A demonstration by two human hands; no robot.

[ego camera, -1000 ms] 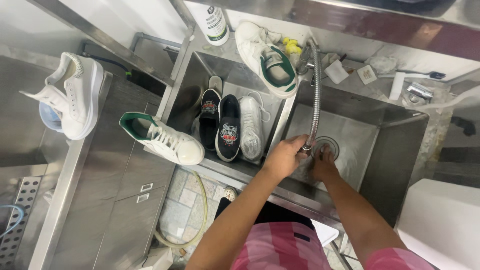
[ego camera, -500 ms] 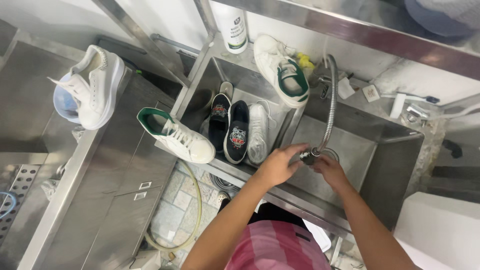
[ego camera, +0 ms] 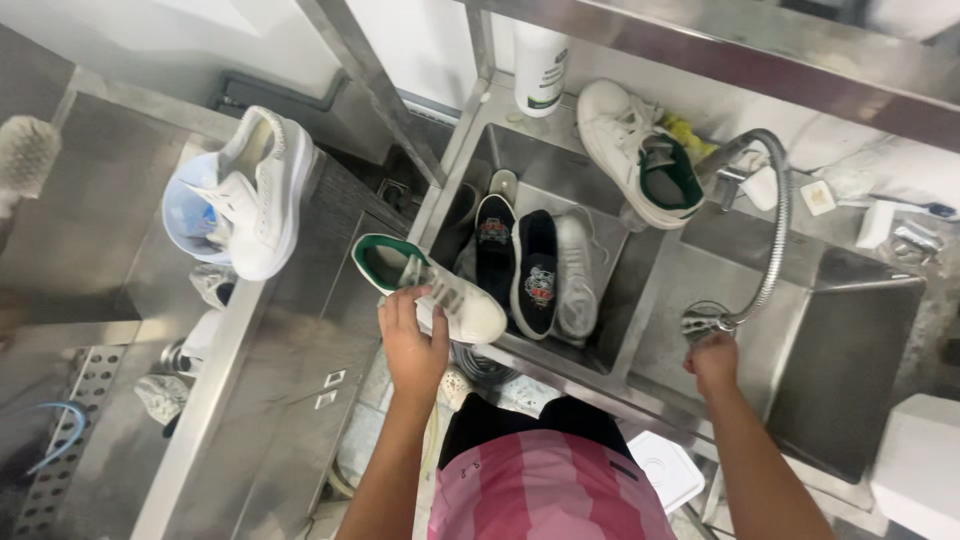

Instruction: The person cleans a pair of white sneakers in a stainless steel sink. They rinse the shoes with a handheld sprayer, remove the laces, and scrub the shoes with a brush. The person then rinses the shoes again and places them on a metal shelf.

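1. We take the steel double sink point(ego camera: 640, 300) as our landmark; everything below is placed against it.
2. Our left hand point(ego camera: 413, 340) is closed over a white sneaker with a green heel collar point(ego camera: 430, 290), fingers curled across its side. The sneaker sits at the sink's left front corner, over the rim.
3. Our right hand point(ego camera: 712, 360) is at the front of the sink's right basin, gripping the spray head point(ego camera: 705, 322) of the flexible metal faucet hose point(ego camera: 775, 230), which arcs up from the back of the sink.
4. In the sink's left basin we see a pair of black slip-on shoes point(ego camera: 515, 262) with a white shoe point(ego camera: 575, 275) lying just beside them on the right.
5. On the sink's back ledge, above the divider, rests the matching white-and-green sneaker point(ego camera: 640, 160); a white bottle point(ego camera: 540, 65) stands just left of it.
6. Well to the left of the sink, on the steel counter point(ego camera: 290, 380), a chunky white sneaker point(ego camera: 262, 190) rests on a blue basin point(ego camera: 190, 215).
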